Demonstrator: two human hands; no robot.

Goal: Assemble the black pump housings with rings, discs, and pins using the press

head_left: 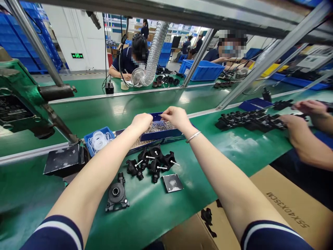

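Note:
Both my hands are over a blue bin [173, 133] of small metal pins [162, 125]. My left hand [142, 123] is closed at the bin's left end, its fingertips turned down and whatever they hold hidden. Above the right part of the bin, my right hand [176, 118] pinches a thin piece that looks like one of the pins. Nearer to me lie several black plastic fittings [155, 166] with white stems sticking out. A larger black plastic housing [117, 192] with a round opening rests to their left, and a small metal block [172, 183] to their right.
A blue tray of white rings [99, 140] stands left of the bin, near a green press [23, 93] and its black base [65, 159]. At right, a co-worker's hands [296, 126] are by a pile of black parts [247, 119]. An open carton [291, 208] sits below the table edge.

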